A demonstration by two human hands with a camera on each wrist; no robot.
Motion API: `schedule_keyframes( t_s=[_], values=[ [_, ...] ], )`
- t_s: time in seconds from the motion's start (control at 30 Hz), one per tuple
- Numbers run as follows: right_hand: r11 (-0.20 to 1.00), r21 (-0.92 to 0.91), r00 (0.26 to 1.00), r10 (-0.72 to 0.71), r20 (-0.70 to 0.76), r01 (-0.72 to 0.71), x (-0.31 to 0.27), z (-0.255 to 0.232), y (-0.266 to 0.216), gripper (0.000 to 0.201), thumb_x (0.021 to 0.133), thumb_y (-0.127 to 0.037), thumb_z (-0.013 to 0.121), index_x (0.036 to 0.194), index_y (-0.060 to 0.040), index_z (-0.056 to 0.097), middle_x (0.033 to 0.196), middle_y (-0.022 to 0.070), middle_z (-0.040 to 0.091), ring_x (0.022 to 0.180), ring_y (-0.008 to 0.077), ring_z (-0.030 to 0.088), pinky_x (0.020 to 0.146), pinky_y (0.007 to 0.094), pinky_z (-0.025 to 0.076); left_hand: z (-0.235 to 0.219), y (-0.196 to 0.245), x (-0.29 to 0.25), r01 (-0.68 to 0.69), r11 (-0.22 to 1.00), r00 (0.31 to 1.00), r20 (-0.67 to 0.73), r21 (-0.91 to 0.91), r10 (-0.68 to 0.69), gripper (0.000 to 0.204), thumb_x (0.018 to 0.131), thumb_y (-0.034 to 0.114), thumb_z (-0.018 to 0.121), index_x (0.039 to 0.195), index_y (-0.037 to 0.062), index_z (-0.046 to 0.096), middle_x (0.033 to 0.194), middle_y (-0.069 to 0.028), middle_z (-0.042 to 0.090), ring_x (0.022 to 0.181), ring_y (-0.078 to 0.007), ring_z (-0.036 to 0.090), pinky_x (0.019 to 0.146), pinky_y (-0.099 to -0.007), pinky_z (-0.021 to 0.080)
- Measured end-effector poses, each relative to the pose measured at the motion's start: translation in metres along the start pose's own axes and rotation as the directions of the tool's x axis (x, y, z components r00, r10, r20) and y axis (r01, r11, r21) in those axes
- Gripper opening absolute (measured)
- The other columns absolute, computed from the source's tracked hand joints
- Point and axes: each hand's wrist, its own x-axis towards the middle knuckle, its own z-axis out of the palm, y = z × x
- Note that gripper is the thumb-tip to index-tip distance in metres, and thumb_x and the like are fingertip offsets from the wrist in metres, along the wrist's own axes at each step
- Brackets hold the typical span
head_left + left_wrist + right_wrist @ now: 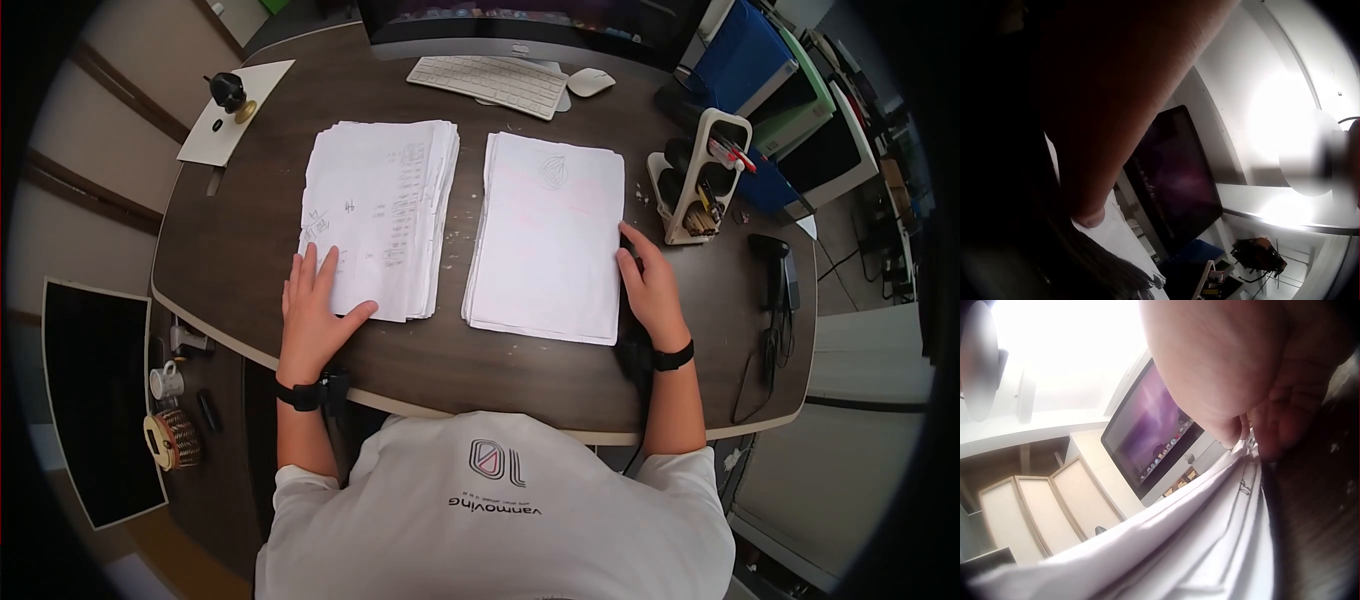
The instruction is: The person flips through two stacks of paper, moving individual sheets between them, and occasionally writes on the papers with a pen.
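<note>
Two stacks of white paper lie side by side on the dark desk in the head view. My left hand rests on the near left part of the left stack, fingers spread and thumb out to the side. That stack's top sheet carries handwriting and columns of small figures. At the right edge of the right stack is my right hand, its fingertips right at the sheets' side. The top sheet there is mostly blank, with a faint round drawing. In the right wrist view, layered sheet edges run up to the fingers.
Behind the stacks are a keyboard, a mouse and a monitor. A pen holder stands to the right, near a black scanner-like device with a cable. A white board with a small dark object sits far left.
</note>
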Motion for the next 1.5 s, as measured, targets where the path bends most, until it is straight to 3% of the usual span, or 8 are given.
schedule_keyframes(
  t_s=[0.1, 0.27, 0.5, 0.6, 0.77, 0.9, 1.1, 1.5],
  values=[
    [1.0, -0.004, 1.0, -0.003, 0.002, 0.003, 0.001, 0.001, 0.004, 0.041, 0.105, -0.014, 0.065, 0.144, -0.0016, 0.063, 0.134, 0.0221, 0.071, 0.114, 0.0309, 0.072, 0.097, 0.0366, 0.055, 0.011, -0.005, -0.003, 0.0, 0.999, 0.999, -0.034, -0.053, -0.002, 0.085, 0.088, 0.045, 0.083, 0.158, 0.0073, 0.052, 0.171, -0.0248, 0.037, 0.158, -0.0479, 0.031, 0.125, -0.0567, 0.03],
    [0.999, -0.027, 1.0, -0.018, -0.004, 0.018, 0.0, 0.0, 0.002, 0.04, 0.105, -0.014, 0.066, 0.143, -0.0014, 0.064, 0.133, 0.0219, 0.071, 0.108, 0.0298, 0.072, 0.094, 0.0366, 0.056, 0.02, -0.013, -0.001, -0.02, 0.993, 0.993, -0.119, -0.119, 0.006, 0.054, 0.104, 0.034, 0.068, 0.152, 0.0113, 0.061, 0.166, -0.0202, 0.046, 0.156, -0.0425, 0.038, 0.126, -0.0569, 0.028],
    [0.999, -0.034, 1.0, 0.012, -0.016, -0.013, -0.002, -0.002, -0.006, 0.043, 0.102, -0.018, 0.07, 0.142, -0.0033, 0.065, 0.13, 0.0199, 0.073, 0.099, 0.03, 0.073, 0.088, 0.0374, 0.057, 0.003, 0.017, 0.004, -0.091, 0.984, 0.972, -0.23, -0.151, 0.055, 0.044, 0.108, 0.02, 0.06, 0.151, 0.0114, 0.062, 0.162, -0.0162, 0.053, 0.154, -0.0395, 0.042, 0.128, -0.0558, 0.024],
    [0.999, -0.037, 1.0, -0.024, -0.019, 0.023, -0.002, 0.0, -0.005, 0.043, 0.101, -0.02, 0.07, 0.141, -0.0034, 0.066, 0.132, 0.0207, 0.072, 0.102, 0.0347, 0.072, 0.089, 0.0388, 0.057, -0.016, 0.063, 0.005, -0.223, 0.971, 0.941, -0.28, -0.087, 0.191, 0.046, 0.109, 0.013, 0.053, 0.154, 0.0075, 0.058, 0.161, -0.0161, 0.054, 0.154, -0.0376, 0.044, 0.128, -0.0558, 0.024],
    [0.998, -0.036, 0.997, -0.061, -0.04, 0.059, -0.003, -0.003, -0.002, 0.042, 0.102, -0.021, 0.069, 0.139, -0.0023, 0.066, 0.134, 0.022, 0.071, 0.112, 0.0389, 0.071, 0.096, 0.0414, 0.056, -0.001, 0.159, 0.006, -0.565, 0.808, 0.824, -0.175, -0.167, 0.539, 0.05, 0.103, 0.01, 0.063, 0.152, 0.003, 0.057, 0.158, -0.0186, 0.055, 0.151, -0.0402, 0.046, 0.125, -0.0581, 0.029],
    [0.999, -0.013, 0.998, -0.051, -0.032, 0.051, -0.003, -0.004, -0.005, 0.04, 0.102, -0.02, 0.068, 0.137, -0.001, 0.066, 0.134, 0.0229, 0.07, 0.116, 0.0398, 0.07, 0.099, 0.0426, 0.056, 0.036, 0.194, 0.01, -0.626, 0.765, 0.779, -0.163, -0.152, 0.605, 0.047, 0.102, 0.012, 0.064, 0.147, -0.0011, 0.06, 0.154, -0.02, 0.058, 0.147, -0.0389, 0.05, 0.124, -0.0594, 0.032],
    [0.993, -0.033, 0.99, -0.118, -0.077, 0.116, -0.002, 0.002, 0.007, 0.039, 0.103, -0.016, 0.065, 0.138, 0.0015, 0.065, 0.132, 0.0249, 0.07, 0.119, 0.0421, 0.068, 0.1, 0.0447, 0.055, 0.064, 0.204, 0.005, -0.585, 0.803, 0.811, -0.103, -0.114, 0.576, 0.047, 0.103, 0.018, 0.065, 0.144, -0.0034, 0.061, 0.15, -0.0232, 0.059, 0.143, -0.044, 0.051, 0.122, -0.0626, 0.033],
    [0.992, -0.002, 0.99, -0.126, -0.06, 0.126, -0.001, 0.001, 0.005, 0.038, 0.106, -0.015, 0.062, 0.141, 0.0002, 0.063, 0.131, 0.0262, 0.07, 0.119, 0.0434, 0.068, 0.101, 0.045, 0.054, 0.06, 0.207, 0.0, -0.537, 0.839, 0.843, -0.084, -0.085, 0.531, 0.071, 0.098, 0.046, 0.072, 0.146, -0.0044, 0.06, 0.151, -0.0298, 0.055, 0.142, -0.051, 0.048, 0.12, -0.0684, 0.029]
  ],
)
